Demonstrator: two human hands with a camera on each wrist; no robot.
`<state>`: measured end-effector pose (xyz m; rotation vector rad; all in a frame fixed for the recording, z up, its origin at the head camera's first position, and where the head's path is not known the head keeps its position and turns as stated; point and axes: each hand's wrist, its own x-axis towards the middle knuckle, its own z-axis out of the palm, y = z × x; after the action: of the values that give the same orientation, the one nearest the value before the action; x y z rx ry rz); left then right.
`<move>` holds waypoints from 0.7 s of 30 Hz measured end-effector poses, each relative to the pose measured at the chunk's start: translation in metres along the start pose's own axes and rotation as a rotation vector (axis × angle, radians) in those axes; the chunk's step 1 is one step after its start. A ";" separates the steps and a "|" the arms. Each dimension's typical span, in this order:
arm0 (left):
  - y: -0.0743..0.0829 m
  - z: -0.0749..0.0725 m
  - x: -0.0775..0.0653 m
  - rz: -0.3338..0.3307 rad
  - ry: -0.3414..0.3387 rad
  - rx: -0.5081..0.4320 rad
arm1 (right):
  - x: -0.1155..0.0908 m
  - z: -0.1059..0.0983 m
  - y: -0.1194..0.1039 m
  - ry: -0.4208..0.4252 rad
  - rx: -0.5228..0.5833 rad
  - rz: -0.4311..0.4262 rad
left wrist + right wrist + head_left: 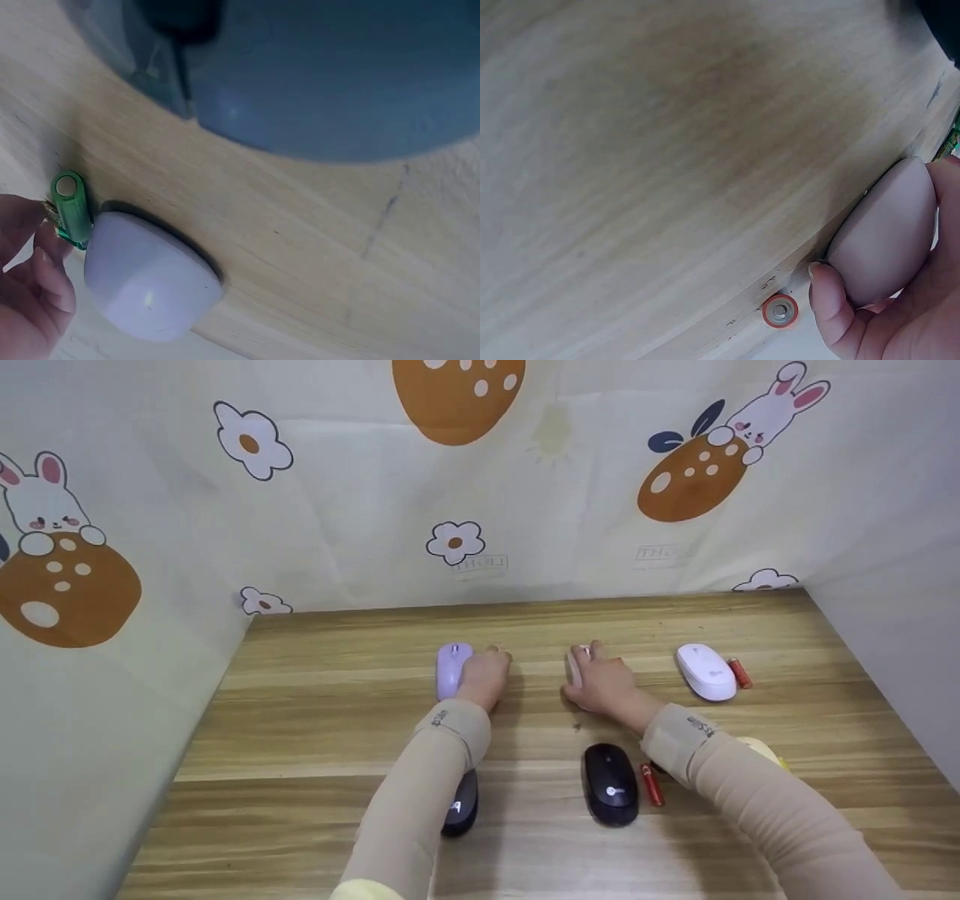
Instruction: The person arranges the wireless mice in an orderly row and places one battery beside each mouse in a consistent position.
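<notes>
My left hand (486, 675) is beside the lilac computer mouse (452, 669), at its right side. In the left wrist view, its thumb and fingertips pinch a green battery (73, 214) right at the edge of that mouse; another green end shows behind it. My right hand (604, 682) grips a pale pink computer mouse (889, 236) on the wooden table, thumb on one side and fingers on the other. Close to that thumb, the right wrist view shows the round end of an orange-ringed battery (780, 310).
To the right lies a white mouse (706, 672) with a red battery (739, 673) against it. Nearer are a black mouse (611, 784), a red battery (652, 784), and another black mouse (460, 808) partly under my left sleeve. Patterned cloth (360, 510) walls the table's back.
</notes>
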<state>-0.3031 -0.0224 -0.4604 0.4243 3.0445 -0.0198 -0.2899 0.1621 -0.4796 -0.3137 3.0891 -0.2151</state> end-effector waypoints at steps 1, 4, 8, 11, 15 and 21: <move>0.000 0.000 0.000 0.006 -0.012 0.004 | 0.000 0.000 0.000 0.001 0.001 0.002; -0.001 0.002 -0.002 0.010 -0.030 0.011 | -0.001 0.000 0.000 0.001 0.001 -0.007; -0.003 0.002 -0.003 0.019 -0.035 0.020 | -0.001 -0.001 0.001 -0.002 0.007 -0.016; -0.004 0.003 -0.003 0.051 -0.034 0.032 | -0.001 0.000 0.001 0.002 0.006 -0.018; -0.006 0.004 -0.003 0.074 -0.003 -0.009 | -0.001 0.001 0.001 0.003 -0.006 -0.023; -0.007 0.006 -0.002 0.048 0.004 -0.104 | -0.001 0.001 0.001 0.018 -0.004 -0.023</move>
<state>-0.3032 -0.0301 -0.4662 0.4902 3.0203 0.1411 -0.2895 0.1630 -0.4810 -0.3500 3.1055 -0.2141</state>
